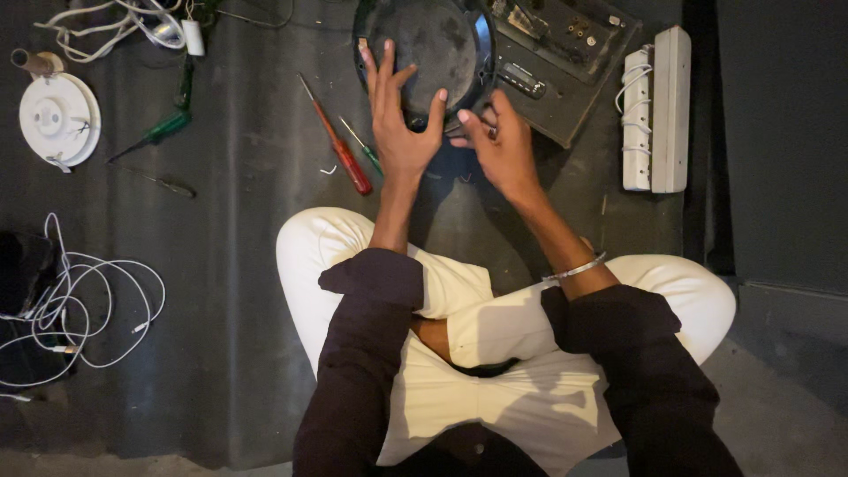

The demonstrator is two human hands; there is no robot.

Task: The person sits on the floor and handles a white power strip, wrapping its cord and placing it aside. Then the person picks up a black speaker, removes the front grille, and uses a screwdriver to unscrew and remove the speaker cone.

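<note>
A white round plastic fitting [59, 119] and a tangle of white cable [79, 309] lie at the left of the dark, ridged floor mat [247, 265]. A red-handled screwdriver [339, 141] points up and to the left, beside the seated person's left hand [402, 124], fingers spread flat on a scuffed black round pan [424, 44]. The right hand [499, 141] pinches the pan's near rim. A white power strip [655, 110] stands lengthwise at right.
</note>
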